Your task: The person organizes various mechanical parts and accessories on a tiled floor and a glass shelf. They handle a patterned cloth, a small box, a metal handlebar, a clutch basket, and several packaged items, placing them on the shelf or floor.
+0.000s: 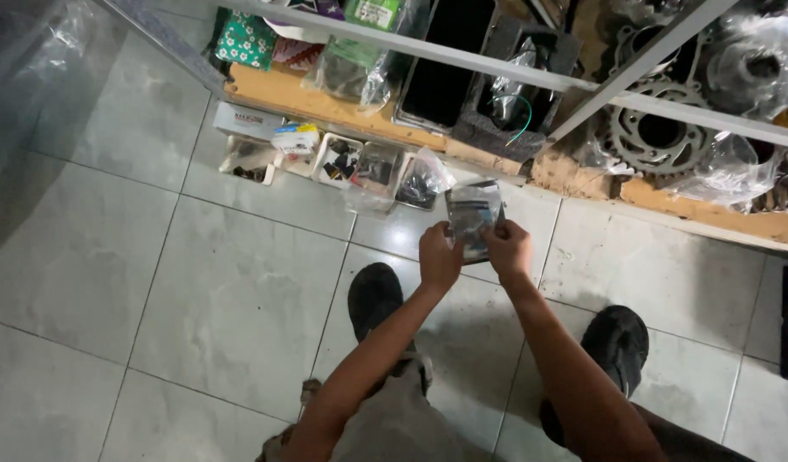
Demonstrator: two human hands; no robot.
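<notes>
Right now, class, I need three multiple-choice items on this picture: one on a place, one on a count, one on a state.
1. Where do the small open boxes stand?
A. on the floor tiles by the shelf
B. on a chair
C. on a windowsill

2. How many hands hold the clear plastic bag?
A. none
B. one
C. two

3. The bag is
A. lying on the floor
B. held up in the air
C. hanging from a hook

Key: 1 A, they line the shelf's foot; 2 C, left hand and right hand both pinch it; 3 B, it is held above the tiles.

Grey tiled floor point(197, 282), seemingly wooden shelf point(325, 107)
</notes>
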